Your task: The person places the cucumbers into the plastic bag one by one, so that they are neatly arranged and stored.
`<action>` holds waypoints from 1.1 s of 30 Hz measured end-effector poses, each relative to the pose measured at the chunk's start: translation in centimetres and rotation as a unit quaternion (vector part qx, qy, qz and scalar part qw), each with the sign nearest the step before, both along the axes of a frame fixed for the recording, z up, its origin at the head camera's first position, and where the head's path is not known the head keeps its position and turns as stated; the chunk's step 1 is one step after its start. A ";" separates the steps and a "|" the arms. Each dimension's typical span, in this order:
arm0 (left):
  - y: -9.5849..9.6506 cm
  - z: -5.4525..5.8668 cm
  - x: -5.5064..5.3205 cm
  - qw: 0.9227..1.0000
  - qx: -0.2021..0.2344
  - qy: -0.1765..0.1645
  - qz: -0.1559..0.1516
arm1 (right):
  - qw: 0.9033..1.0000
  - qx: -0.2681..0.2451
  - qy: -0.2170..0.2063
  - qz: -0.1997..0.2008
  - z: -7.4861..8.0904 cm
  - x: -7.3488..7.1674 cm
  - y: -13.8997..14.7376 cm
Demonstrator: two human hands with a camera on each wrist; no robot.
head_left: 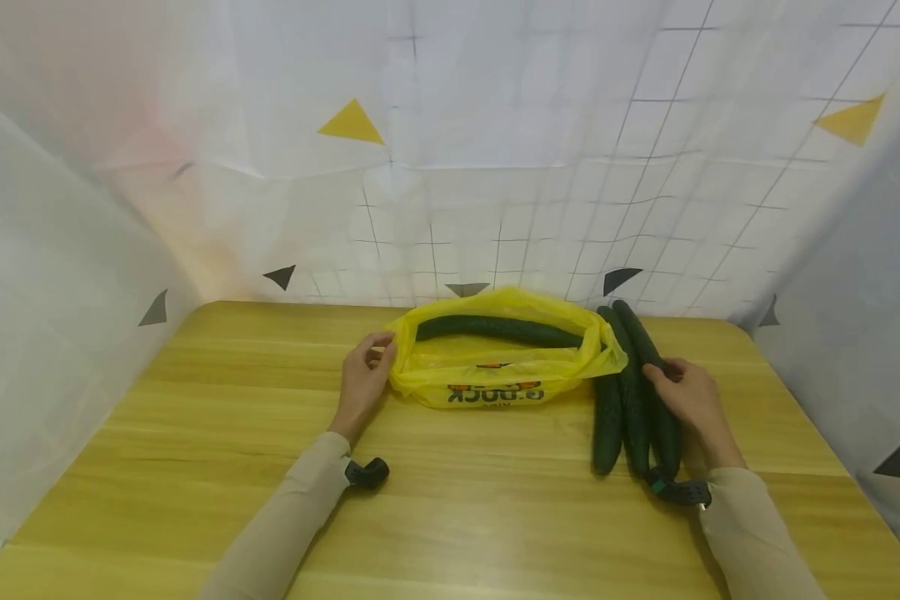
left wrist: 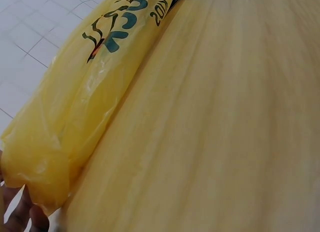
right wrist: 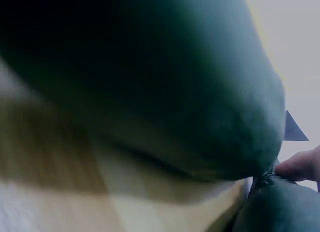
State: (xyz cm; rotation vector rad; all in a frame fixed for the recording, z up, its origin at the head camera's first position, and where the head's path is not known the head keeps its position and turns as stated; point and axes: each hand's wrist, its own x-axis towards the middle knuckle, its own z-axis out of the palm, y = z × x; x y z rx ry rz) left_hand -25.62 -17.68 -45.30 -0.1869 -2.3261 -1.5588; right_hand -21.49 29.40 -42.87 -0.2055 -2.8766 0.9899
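Observation:
A yellow plastic bag (head_left: 495,396) with dark printing lies on the table, its mouth spread open. One long dark green cucumber (head_left: 495,327) is inside, visible through the opening. My left hand (head_left: 365,371) pinches the bag's left edge; in the left wrist view its fingers (left wrist: 20,214) are at the crumpled yellow end. Three more cucumbers lie side by side at the bag's right end, partly overlapped by it. The rightmost cucumber (head_left: 667,442) is held by my right hand (head_left: 686,396), thumb on top. A cucumber (right wrist: 210,107) fills much of the right wrist view, blurred.
The wood-grain table (head_left: 450,517) ends at a white sheet wall (head_left: 480,200) marked with grid lines and triangles. White side panels stand left and right. A dark strap device (head_left: 367,473) sits on the left wrist, another (head_left: 678,490) on the right, close to the cucumbers' near ends.

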 end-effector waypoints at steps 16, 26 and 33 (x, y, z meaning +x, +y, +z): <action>0.1 0.1 0.0 1.000 0.005 0.000 0.000 | 0.998 -0.050 0.018 -0.031 0.5 0.0 0.4; 0.1 0.2 0.0 1.000 0.003 0.003 0.001 | 0.995 -0.084 0.010 -0.046 1.4 0.1 0.7; 0.1 0.2 0.0 1.000 0.007 0.003 -0.001 | 0.992 -0.106 0.042 -0.062 2.2 0.4 0.8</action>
